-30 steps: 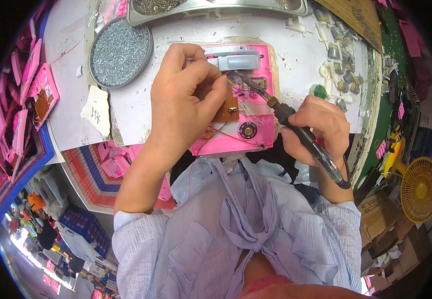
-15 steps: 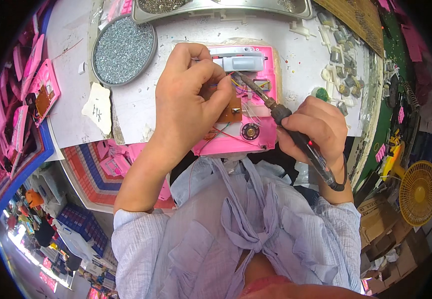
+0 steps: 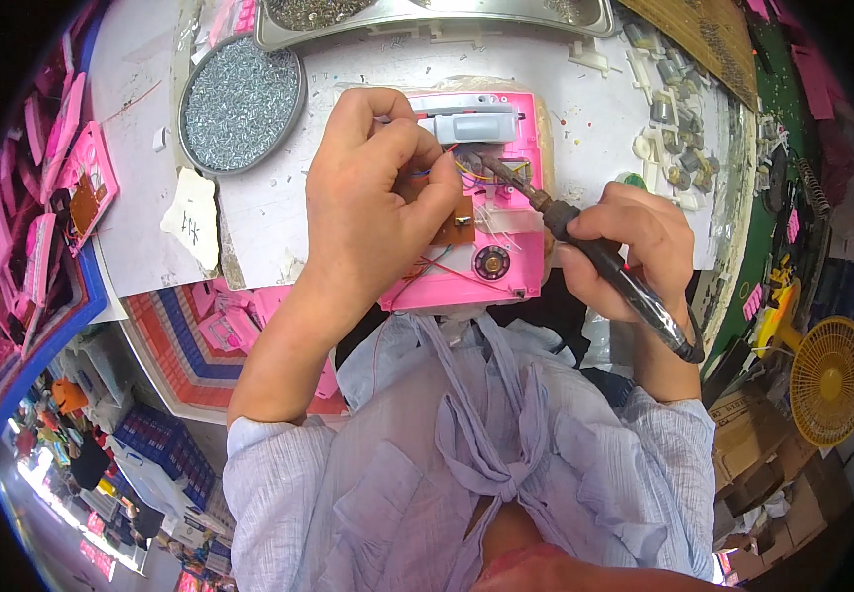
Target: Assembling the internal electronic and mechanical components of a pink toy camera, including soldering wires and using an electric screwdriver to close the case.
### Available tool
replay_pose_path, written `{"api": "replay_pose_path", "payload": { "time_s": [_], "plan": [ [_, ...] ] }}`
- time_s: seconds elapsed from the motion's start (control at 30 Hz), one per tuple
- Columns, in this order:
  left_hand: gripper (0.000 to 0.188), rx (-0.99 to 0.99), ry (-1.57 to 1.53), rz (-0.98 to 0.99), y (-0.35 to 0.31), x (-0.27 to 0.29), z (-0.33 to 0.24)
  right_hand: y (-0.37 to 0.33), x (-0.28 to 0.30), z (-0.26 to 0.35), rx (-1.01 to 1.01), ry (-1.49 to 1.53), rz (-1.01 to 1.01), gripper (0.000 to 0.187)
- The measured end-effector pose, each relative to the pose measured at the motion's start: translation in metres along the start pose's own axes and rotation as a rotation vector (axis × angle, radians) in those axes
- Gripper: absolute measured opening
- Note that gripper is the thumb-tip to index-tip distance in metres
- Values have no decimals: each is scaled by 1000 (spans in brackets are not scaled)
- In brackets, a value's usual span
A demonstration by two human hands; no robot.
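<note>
A pink plastic housing point(image 3: 457, 288) lies open on the bench before me, with a grey-white plastic part point(image 3: 481, 128), a brown circuit board point(image 3: 459, 229), a small round speaker point(image 3: 493, 261) and thin coloured wires inside. Over its left side, my left hand point(image 3: 373, 178) pinches a thin red wire point(image 3: 452, 148) whose end shows at the fingertips. My right hand point(image 3: 639, 247) grips a soldering iron point(image 3: 604, 259) by its dark handle. The iron's tip reaches into the housing just beside the left fingertips; whether it touches the wire, I cannot tell.
A round tray point(image 3: 242, 104) of small metal screws stands at the left back, near a torn white piece point(image 3: 190, 219). A metal tray point(image 3: 437, 30) spans the far edge. Small motors and white parts point(image 3: 678, 138) lie at right. Pink housings point(image 3: 92, 178) pile up far left.
The soldering iron has tilted, its tip drawing slightly nearer me and its handle end swinging right. My right hand has shifted a little right; my left hand has hardly moved.
</note>
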State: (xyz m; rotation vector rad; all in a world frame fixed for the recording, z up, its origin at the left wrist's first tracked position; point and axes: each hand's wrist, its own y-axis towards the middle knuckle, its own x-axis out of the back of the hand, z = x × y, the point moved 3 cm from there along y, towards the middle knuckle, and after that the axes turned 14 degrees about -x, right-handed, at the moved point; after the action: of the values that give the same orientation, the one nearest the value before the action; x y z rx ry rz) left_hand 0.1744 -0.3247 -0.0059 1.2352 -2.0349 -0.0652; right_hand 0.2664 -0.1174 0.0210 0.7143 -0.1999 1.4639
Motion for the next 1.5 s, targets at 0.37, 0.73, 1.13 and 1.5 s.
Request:
{"api": "replay_pose_path", "payload": {
  "time_s": [0.37, 0.73, 1.13, 1.5],
  "plan": [
    [9, -22, 26, -3, 0, -2, 1, 4, -6, -2, -4, 19, 14, 32],
    [12, -127, 96, -31, 2, -5, 0, 6, -6, -4, 54, 2, 17, 31],
    [14, -168, 178, -86, -1, -10, -1, 8, -2, -2, 3, 8, 21, 33],
    [15, -158, 186, -90, -2, -11, 0, -5, 5, 0, 17, -4, -40, 33]
  ]
}}
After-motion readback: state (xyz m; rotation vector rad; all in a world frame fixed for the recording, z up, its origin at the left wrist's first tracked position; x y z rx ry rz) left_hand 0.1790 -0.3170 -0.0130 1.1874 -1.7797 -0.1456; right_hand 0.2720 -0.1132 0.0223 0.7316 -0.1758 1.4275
